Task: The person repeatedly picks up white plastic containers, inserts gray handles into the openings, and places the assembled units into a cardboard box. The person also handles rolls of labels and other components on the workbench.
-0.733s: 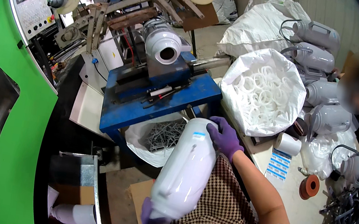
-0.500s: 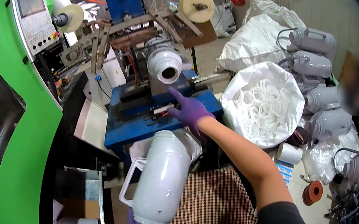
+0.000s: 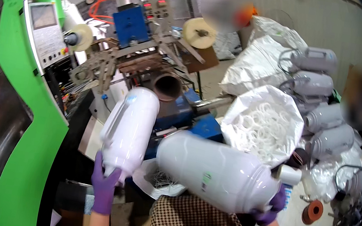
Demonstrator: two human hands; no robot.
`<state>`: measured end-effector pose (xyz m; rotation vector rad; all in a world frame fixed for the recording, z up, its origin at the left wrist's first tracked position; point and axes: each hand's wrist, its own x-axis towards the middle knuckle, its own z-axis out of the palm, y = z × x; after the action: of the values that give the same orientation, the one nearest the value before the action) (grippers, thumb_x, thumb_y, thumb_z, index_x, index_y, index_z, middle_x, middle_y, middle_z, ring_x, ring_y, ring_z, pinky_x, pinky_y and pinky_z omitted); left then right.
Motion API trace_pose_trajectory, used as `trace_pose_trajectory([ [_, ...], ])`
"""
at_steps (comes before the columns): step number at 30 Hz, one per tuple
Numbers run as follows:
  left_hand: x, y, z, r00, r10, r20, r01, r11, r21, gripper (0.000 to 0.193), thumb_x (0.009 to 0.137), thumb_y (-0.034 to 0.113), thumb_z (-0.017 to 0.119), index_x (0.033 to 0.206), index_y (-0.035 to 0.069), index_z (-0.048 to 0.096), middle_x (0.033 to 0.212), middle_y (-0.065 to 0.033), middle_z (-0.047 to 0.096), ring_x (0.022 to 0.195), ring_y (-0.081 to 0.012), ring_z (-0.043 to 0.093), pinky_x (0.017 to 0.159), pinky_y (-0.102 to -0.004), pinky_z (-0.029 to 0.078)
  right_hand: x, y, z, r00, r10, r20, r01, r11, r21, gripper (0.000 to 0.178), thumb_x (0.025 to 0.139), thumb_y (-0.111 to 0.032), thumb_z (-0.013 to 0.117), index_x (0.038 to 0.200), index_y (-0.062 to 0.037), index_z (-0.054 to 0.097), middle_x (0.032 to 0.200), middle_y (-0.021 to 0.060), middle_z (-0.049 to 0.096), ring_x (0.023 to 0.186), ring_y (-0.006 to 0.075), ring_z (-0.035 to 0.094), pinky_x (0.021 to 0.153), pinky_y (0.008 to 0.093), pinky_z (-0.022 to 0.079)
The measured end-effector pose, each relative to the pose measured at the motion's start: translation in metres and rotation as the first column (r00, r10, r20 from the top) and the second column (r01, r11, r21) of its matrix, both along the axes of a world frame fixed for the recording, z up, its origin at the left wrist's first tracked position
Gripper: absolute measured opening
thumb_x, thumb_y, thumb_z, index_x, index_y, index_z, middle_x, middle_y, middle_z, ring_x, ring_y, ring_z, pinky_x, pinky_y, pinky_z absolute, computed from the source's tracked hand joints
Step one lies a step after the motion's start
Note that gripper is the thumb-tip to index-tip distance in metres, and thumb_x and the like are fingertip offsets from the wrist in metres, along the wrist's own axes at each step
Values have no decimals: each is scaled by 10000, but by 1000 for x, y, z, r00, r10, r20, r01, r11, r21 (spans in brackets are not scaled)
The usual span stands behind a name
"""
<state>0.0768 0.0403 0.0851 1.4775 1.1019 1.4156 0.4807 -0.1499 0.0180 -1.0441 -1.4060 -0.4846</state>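
My left hand is closed around the narrow neck end of a glossy pale grey thermos jug, its handle on the left side. This jug stands tilted up, with its base toward the machine. On the right, my right hand grips the neck end of a second pale grey thermos jug. That jug lies nearly level across my lap and carries a small green mark. Beyond both jugs, the machine's hollow metal cylinder faces me, with nothing in its mouth.
A green machine with a control panel stands at left. A white bag of white rings is at right, beside several grey jugs. A brown tape roll lies near them. A blue press head rises above the cylinder.
The jug on the machine's cylinder is off it, and my right hand now holds a jug at right. My left hand has raised its jug up and leftward toward the machine.
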Motion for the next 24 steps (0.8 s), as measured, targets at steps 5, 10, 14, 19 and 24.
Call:
trace_pose_trajectory([
  [5, 164, 80, 11, 310, 677, -667, 203, 638, 742, 836, 776, 301, 806, 1522, 168, 453, 1605, -138, 369, 1383, -491, 399, 1057, -566, 444, 35, -28, -8, 653, 291, -699, -533, 833, -150, 330, 491, -197, 858, 680, -61, 625, 721, 80, 656, 654, 230, 631, 617, 339, 491],
  [10, 245, 228, 17, -70, 836, -544, 327, 535, 779, 719, 838, 397, 720, 1492, 193, 500, 1619, -20, 380, 1441, -529, 317, 1002, -722, 400, 24, 9, 16, 716, 607, -343, -697, 608, -379, 346, 574, -291, 958, 720, -121, 695, 764, 58, 678, 678, 257, 628, 603, 343, 465],
  [14, 278, 255, 67, -251, 646, -721, 444, 739, 507, 630, 946, 385, 590, 1540, 225, 453, 1660, -36, 329, 1485, -537, 252, 1069, -782, 264, 27, 13, 13, 711, 618, -334, -703, 636, -320, 363, 589, -304, 967, 728, -119, 688, 764, 56, 663, 689, 259, 624, 624, 358, 470],
  [19, 287, 171, 72, 117, 327, -938, 627, 708, 326, 696, 901, 446, 639, 1532, 211, 463, 1634, -94, 349, 1518, -358, 292, 1190, -670, 197, 25, 12, 6, 774, 491, -400, -623, 705, -340, 412, 751, -336, 880, 1048, -75, 767, 1047, 94, 745, 914, 249, 696, 816, 374, 523],
  [24, 244, 13, 63, -227, -886, -405, 974, -213, -80, 712, 692, 451, 852, 1221, 2, 692, 1402, -218, 580, 1295, -341, 571, 1089, -463, 429, -5, 16, 10, 661, 364, -656, -630, 745, -221, 962, 837, -301, 843, 1593, -74, 293, 1247, 82, 549, 1076, 156, 569, 955, 319, 490],
])
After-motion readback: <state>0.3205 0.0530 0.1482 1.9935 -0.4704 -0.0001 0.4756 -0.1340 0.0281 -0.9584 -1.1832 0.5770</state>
